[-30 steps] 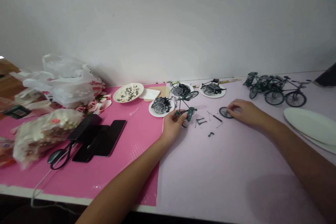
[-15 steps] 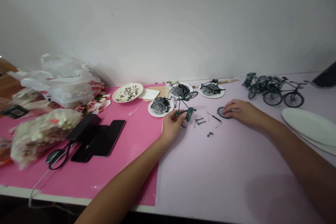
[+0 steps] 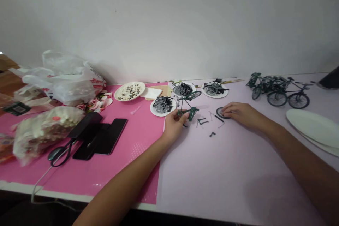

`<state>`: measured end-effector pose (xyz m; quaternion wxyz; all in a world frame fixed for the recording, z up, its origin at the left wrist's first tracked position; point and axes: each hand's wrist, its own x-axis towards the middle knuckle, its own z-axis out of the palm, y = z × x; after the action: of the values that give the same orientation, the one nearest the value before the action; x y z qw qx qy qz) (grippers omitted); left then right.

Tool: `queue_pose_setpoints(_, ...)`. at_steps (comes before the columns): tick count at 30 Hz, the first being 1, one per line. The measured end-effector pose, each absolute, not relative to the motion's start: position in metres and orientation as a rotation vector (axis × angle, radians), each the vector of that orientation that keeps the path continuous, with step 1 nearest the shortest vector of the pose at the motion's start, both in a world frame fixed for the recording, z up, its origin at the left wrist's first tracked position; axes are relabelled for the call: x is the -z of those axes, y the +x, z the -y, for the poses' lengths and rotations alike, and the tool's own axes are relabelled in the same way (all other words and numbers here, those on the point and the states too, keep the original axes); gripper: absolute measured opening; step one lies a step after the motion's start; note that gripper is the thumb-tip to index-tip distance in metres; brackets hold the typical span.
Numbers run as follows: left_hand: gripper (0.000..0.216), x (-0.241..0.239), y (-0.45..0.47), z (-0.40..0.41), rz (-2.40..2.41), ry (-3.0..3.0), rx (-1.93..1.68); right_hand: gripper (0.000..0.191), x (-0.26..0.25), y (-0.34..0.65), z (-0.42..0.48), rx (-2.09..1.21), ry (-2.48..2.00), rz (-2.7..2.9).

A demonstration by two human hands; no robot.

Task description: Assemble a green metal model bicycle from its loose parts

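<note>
My left hand (image 3: 173, 125) is closed in a pinch on a small green model bicycle frame (image 3: 188, 105) that stands partly built on the pale table, one wheel on it at the top. My right hand (image 3: 238, 113) lies over a loose black wheel (image 3: 220, 112), fingertips pressing on it against the table. Between the hands lie several small black parts (image 3: 203, 122).
Three small white plates (image 3: 169, 108) of wheels and parts stand behind the frame, and a dish of small pieces (image 3: 129, 91) to their left. Finished model bicycles (image 3: 278, 90) stand at the back right, stacked white plates (image 3: 314, 125) at right. Phones (image 3: 103, 137), scissors (image 3: 59, 152) and plastic bags (image 3: 60, 81) cover the pink mat.
My right hand has slid the black wheel a little leftward across the table toward the frame. My left hand has kept its hold on the frame.
</note>
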<state>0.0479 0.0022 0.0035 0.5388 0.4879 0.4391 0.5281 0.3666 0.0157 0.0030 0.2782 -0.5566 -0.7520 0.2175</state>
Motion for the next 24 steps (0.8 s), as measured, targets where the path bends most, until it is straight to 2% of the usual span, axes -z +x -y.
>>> queue_pose_setpoints(4,0.041,-0.004,0.048,-0.002,-1.051,1.166,-1.249,0.017,-0.003,0.37,-0.016,-0.609,-1.491,1.991)
queue_pose_setpoints(10,0.041,-0.006,0.047,-0.001,-1.041,1.177,-1.256,0.015,-0.006,0.366,-0.013,-0.673,-1.523,1.869)
queue_pose_setpoints(24,0.04,-0.005,0.047,-0.001,-1.048,1.168,-1.25,0.036,0.005,0.366,-0.02,-0.536,-1.521,1.834)
